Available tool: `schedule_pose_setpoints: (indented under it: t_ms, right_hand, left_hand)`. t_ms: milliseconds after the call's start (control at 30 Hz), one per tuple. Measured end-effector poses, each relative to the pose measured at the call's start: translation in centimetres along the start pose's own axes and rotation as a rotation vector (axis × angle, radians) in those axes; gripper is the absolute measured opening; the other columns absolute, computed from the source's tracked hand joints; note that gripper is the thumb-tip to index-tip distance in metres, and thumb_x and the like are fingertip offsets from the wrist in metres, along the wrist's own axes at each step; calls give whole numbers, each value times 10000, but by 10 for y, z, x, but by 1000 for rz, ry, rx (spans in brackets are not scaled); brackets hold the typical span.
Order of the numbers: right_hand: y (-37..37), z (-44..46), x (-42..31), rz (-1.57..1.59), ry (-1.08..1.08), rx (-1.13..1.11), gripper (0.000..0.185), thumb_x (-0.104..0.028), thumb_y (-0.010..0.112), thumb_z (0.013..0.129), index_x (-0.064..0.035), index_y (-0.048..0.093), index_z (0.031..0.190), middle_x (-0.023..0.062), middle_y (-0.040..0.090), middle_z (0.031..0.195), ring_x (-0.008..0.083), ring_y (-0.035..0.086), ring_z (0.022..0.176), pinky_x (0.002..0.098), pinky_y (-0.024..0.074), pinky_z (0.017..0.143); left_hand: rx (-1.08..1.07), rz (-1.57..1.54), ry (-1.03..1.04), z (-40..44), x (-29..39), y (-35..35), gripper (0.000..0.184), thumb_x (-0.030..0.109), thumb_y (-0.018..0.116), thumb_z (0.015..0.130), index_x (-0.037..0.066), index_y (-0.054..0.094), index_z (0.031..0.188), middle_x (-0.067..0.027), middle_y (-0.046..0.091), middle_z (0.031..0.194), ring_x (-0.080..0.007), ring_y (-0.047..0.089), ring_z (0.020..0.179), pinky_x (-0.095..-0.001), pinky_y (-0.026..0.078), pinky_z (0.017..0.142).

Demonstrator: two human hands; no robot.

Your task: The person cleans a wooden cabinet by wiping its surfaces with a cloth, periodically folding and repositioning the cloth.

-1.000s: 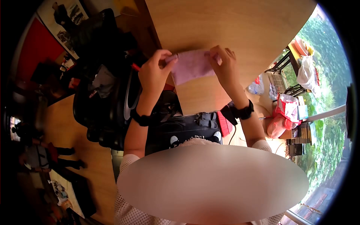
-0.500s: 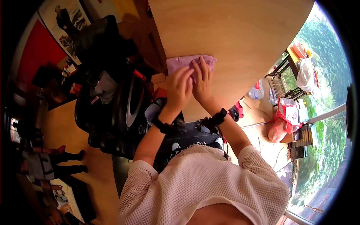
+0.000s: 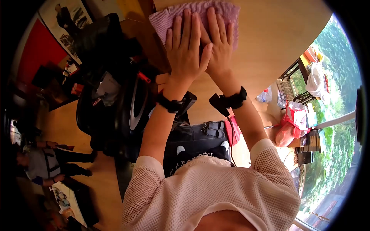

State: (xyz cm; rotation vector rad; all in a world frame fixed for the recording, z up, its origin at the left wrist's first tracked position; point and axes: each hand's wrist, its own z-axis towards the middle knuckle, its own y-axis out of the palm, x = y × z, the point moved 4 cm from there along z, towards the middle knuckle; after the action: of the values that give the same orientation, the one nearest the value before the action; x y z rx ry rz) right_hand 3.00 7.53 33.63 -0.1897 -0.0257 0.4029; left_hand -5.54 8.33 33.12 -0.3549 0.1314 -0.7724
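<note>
Resting flat and outstretched, gripping nothing, the left hand (image 3: 186, 57) and right hand (image 3: 221, 52) partly cover a pink cloth (image 3: 202, 10) (finely ribbed) on the bench (image 3: 266, 42).

- Cloth (image 3: 204, 17): pinched at two corners one second ago and laid flatter half a second ago, it has now been shifted toward 12 o'clock across the tabletop (image 3: 266, 42), its ribbed face exposed.
- Left hand (image 3: 186, 58): previously curled above the cloth, it is now laid flat, its fingers extended toward 12 o'clock.
- Right hand (image 3: 220, 54): formerly held well apart from the left, it is now placed alongside at 3 o'clock, partly overlapped by the left thumb.
- Forearms: both have been stretched farther toward 12 o'clock.
- Another person's hand (image 3: 59, 178), at 8 o'clock: now raised nearer the waist.
</note>
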Motion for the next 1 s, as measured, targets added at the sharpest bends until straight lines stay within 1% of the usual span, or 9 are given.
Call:
schedule_pose_setpoints:
  t_ms: [133, 267, 400, 467, 600, 700, 833, 967, 1000]
  right_hand:
    - [23, -113, 11, -67, -5, -192, 476, -270, 428, 819, -162, 465, 1281, 104, 407, 1343, 263, 438, 1112, 455, 283, 935]
    - [34, -261, 24, -10, 47, -485, 439, -248, 513, 775, -120, 511, 1195, 110, 469, 1241, 289, 456, 1057, 465, 337, 858]
    - [30, -244, 30, -13, 87, -431, 436, -255, 489, 798, -119, 504, 1212, 141, 433, 1288, 312, 434, 1113, 496, 293, 928]
    - [27, -205, 41, -60, 91, -340, 451, -271, 458, 821, -121, 480, 1246, 156, 395, 1330, 317, 405, 1166, 510, 249, 974]
    - [-11, -45, 55, -115, 69, -109, 491, -288, 354, 891, -92, 373, 1341, 205, 252, 1418, 356, 276, 1287, 532, 124, 1053]
    - [-27, 8, 57, -91, 40, -16, 478, -286, 343, 898, -93, 388, 1333, 191, 272, 1415, 353, 285, 1282, 522, 122, 1057]
    - [-7, -53, 67, -219, 37, 8, 465, -307, 339, 906, -99, 411, 1315, 202, 314, 1389, 359, 289, 1276, 519, 103, 1061]
    - [20, -213, 83, -206, -6, -132, 483, -348, 378, 892, -90, 410, 1299, 213, 280, 1382, 382, 236, 1290, 600, 95, 1033]
    - [24, -249, 85, -200, 62, -212, 498, -352, 377, 892, -85, 378, 1313, 216, 243, 1394, 400, 216, 1292, 609, 99, 1031]
  left_hand:
    - [-191, 2, -36, -102, -3, 44, 622, 380, 389, 878, -23, 306, 1344, -207, 335, 1377, -413, 307, 1251, -518, 187, 1007]
    - [-469, -30, -50, -224, 3, 83, 600, 405, 463, 861, 8, 385, 1303, -169, 418, 1320, -342, 393, 1197, -450, 292, 976]
    - [-467, -63, -47, -206, 12, 76, 566, 375, 468, 867, 21, 393, 1302, -152, 419, 1326, -319, 382, 1213, -432, 273, 996]
    - [-419, -89, -11, -148, 16, 69, 560, 361, 462, 870, 23, 386, 1310, -145, 412, 1336, -314, 366, 1231, -433, 249, 1010]
    - [-98, -72, 12, -4, 47, 37, 536, 301, 398, 886, 37, 339, 1350, -130, 356, 1386, -302, 318, 1273, -426, 182, 1034]
    - [65, -129, -38, 36, 55, 34, 543, 312, 370, 890, 46, 326, 1361, -122, 341, 1399, -301, 315, 1274, -426, 147, 1043]
    - [-72, 66, -8, -16, 53, 58, 541, 347, 341, 895, 47, 364, 1344, -125, 364, 1386, -307, 319, 1270, -434, 138, 1038]
    - [-222, 48, -37, -146, 54, 109, 495, 358, 405, 877, 37, 471, 1249, -109, 487, 1261, -281, 435, 1137, -421, 299, 930]
    - [-268, 25, -58, -169, 58, 115, 477, 349, 416, 878, 70, 469, 1261, -72, 478, 1279, -243, 431, 1148, -394, 283, 955]
